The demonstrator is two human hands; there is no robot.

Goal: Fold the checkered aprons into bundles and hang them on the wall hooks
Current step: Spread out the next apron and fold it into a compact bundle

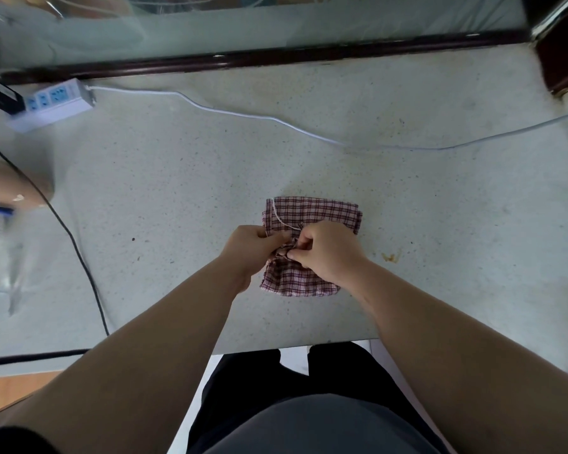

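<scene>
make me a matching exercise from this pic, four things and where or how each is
1 checkered apron
2 power strip
3 white cable
4 black cable

a far left of the table
b curving across the far side
c folded, pinched by left hand and right hand
d trailing down the left side

Pairs: 1-c, 2-a, 3-b, 4-d

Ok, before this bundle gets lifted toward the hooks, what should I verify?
1. Red-and-white checkered cloth apron folded compact on the speckled counter: ok.
2. Left hand grips the bundle's middle: ok.
3. Right hand pinches cloth at the middle: ok.
4. Thin white tie string secured: cannot tell, hands cover it.
5. White power cable apart from apron: ok.
6. Wall hooks in view: not ok.
</scene>
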